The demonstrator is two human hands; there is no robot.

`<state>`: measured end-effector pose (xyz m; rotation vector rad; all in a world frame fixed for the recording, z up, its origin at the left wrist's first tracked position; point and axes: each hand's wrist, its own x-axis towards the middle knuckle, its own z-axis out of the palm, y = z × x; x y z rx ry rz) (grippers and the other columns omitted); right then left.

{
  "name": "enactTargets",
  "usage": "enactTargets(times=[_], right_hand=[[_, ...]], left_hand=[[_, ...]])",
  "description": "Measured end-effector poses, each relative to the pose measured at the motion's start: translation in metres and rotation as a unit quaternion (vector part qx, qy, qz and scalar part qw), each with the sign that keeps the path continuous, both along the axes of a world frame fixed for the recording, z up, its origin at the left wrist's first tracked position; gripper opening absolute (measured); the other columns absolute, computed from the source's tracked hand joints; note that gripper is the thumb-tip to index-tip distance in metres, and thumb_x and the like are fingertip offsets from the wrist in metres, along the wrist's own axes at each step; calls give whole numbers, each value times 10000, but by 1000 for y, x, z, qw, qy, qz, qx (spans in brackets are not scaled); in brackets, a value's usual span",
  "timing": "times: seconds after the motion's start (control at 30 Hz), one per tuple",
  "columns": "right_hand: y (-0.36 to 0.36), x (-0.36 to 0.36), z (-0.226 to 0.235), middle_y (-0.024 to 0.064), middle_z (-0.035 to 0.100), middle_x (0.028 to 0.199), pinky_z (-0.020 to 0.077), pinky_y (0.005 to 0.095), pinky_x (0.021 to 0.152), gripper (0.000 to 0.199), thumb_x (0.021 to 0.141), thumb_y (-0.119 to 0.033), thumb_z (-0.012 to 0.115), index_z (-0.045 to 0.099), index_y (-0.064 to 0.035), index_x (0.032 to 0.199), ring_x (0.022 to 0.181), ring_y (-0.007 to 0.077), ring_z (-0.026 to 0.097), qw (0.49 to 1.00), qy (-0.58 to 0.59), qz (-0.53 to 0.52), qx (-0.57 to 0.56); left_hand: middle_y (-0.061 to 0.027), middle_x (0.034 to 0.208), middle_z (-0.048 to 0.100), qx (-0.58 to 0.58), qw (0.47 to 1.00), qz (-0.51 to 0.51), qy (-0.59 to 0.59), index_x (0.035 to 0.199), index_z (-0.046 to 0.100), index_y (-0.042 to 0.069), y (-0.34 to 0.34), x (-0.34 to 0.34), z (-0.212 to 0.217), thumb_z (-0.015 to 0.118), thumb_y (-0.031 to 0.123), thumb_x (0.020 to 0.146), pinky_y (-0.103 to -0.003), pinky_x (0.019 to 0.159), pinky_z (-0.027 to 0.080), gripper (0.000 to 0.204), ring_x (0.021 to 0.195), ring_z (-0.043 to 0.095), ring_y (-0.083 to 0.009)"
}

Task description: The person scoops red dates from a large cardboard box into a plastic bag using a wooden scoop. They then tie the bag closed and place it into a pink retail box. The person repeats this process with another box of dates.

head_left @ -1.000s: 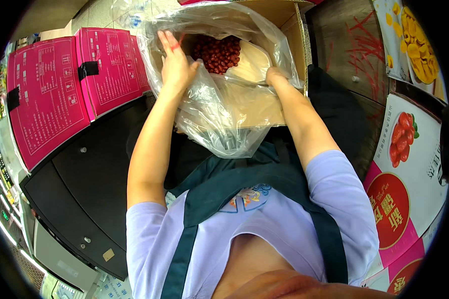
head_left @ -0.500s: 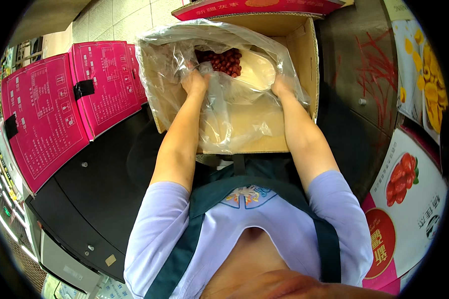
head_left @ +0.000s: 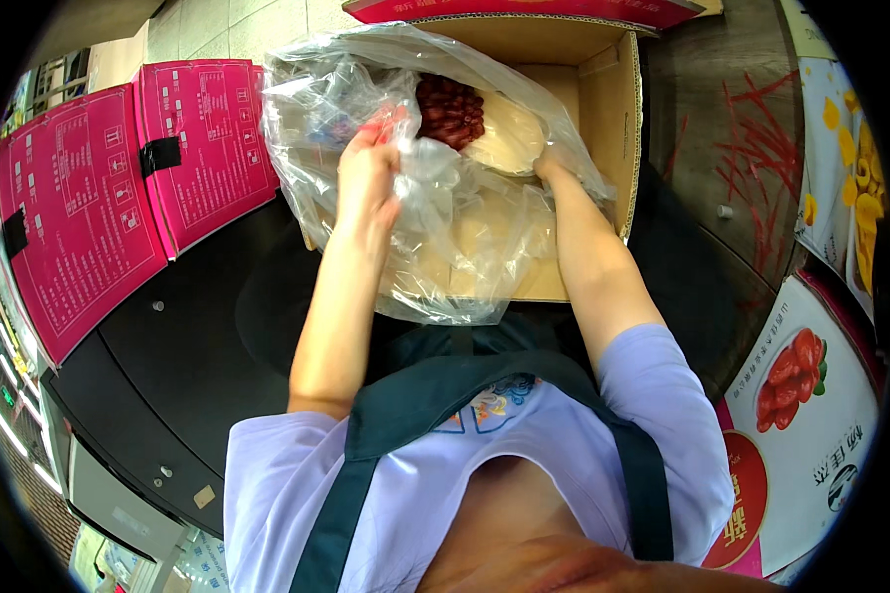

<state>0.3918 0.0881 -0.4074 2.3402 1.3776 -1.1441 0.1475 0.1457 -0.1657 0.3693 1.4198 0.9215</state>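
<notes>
Reaching into the open cardboard box (head_left: pixel 603 109), both of your hands are at the clear plastic bag (head_left: pixel 445 247) that lines it and spills over its near edge toward you. Your left hand (head_left: pixel 366 178) is closed on a bunched fold of the bag's film at the box's left side, fingers curled around the plastic. Your right hand (head_left: pixel 547 166) is deeper in, at the box's right side, mostly veiled by the film; I cannot tell whether it is closed or spread.

Inside the bag, toward the far wall of the box, sits a heap of dark red dried fruit (head_left: pixel 450 109), with a pale rounded mass (head_left: pixel 509 138) touching it on the right. The fruit lies just beyond your left hand, farther from you and slightly right of it; the pale mass lies just beyond and left of your right hand. Your left hand is the nearer to the red heap. The bag's long axis runs from you toward the box's far wall.

Left of the box, 2 flat magenta cartons (head_left: pixel 138 178) with white print lie on the dark bench (head_left: pixel 198 346), each with a black strip. Right of the box stand a white package picturing red fruit (head_left: pixel 801 435) and, farther back, another picturing yellow pieces (head_left: pixel 850 188). A magenta flap (head_left: pixel 524 10) rims the box's far side.
</notes>
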Motion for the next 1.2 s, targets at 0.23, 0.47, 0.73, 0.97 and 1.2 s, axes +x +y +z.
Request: enactTargets(times=[0.23,0.47,0.73,0.97,1.2], right_hand=[[-5,4,-45,212,569,1277,412,424,1007,494,836,-269,571,567,1,1249,1195,348,536,996,63,-39,-41],[-4,8,-28,159,467,1408,343,426,1079,571,858,-287,523,432,-155,1406,1308,325,431,994,72,-80,-19],[-20,22,-31,155,546,1314,401,429,1014,479,811,-159,546,562,-173,1290,1198,357,510,992,2,-3,129],[-21,17,7,152,652,1093,468,419,896,464,730,-55,543,619,-150,1177,1037,358,602,965,63,-8,253],[-28,9,53,100,624,1057,384,460,870,376,716,-63,578,643,-99,1085,1036,322,571,956,-45,-2,289]], left_hand=[[-192,1433,433,164,971,-165,-63,1397,403,-39,-18,-11,129,543,-69,721,-311,976,461,691,1100,603,-186],[-143,1417,455,373,712,-318,503,1401,418,32,14,-68,110,429,-160,704,-294,828,514,723,1093,612,-259],[-183,1434,402,311,566,-325,691,1422,340,38,18,-104,81,469,-116,708,-417,887,500,741,1182,528,-380],[-230,1423,402,510,558,-231,613,1383,407,-19,17,-82,117,565,-7,682,-365,810,534,719,1210,506,-323],[-224,1421,409,500,644,-389,429,1418,366,21,-29,-37,81,552,-1,788,-385,846,521,657,1074,611,-320]])
